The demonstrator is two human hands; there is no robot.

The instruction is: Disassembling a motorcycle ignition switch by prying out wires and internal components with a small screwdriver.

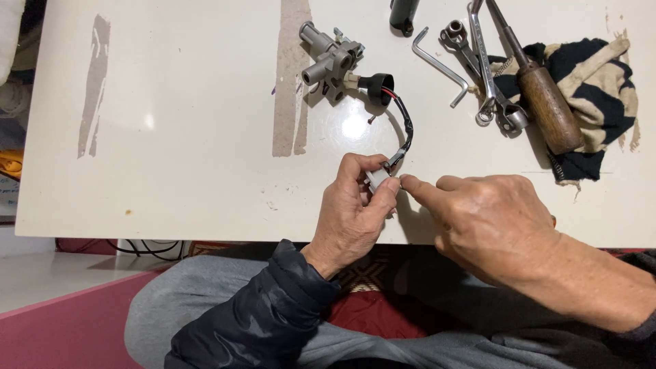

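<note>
Now the left hand (353,208) grips the small white plastic connector (378,179) at the near table edge, on the black cable (404,130) from the grey metal valve body (331,60). The right hand (488,222) pinches at its end; I judge the next move needs fine fingertip control.

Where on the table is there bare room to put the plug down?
The left half of the table is bare, from the grey metal part out to the left edge. The top right is crowded: hex key, wrenches, wooden-handled tool and striped rag. Both hands, left hand and right hand, pinch the plug at the near edge.
</note>
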